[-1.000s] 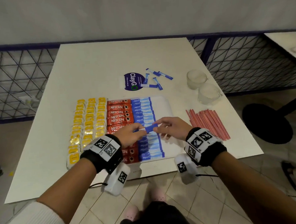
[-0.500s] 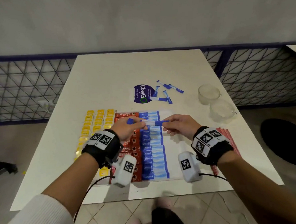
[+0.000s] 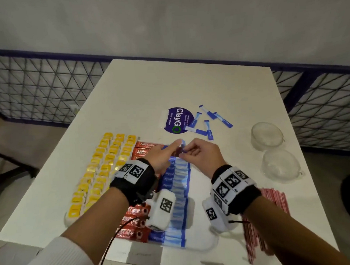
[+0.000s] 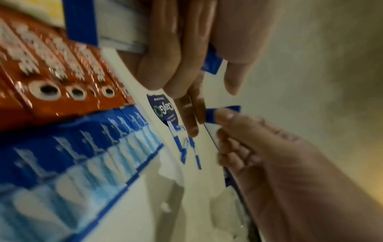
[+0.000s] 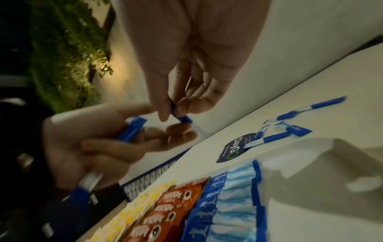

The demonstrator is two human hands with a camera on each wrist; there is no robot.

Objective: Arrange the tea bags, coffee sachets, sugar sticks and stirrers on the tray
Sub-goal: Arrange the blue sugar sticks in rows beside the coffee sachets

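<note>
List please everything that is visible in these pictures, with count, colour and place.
tray: one, white, near table edge
tea bags: many, yellow, three columns, tray's left part
coffee sachets: a column, red, beside the tea bags
sugar sticks: a row, blue-white, tray's middle
loose sugar sticks: about five, beyond the tray
sticker: one, dark blue, on table
stirrers: bundle, red, right of tray
cups: two, clear, far right
table: one, white
left hand, right hand: both pinch one blue sugar stick
</note>
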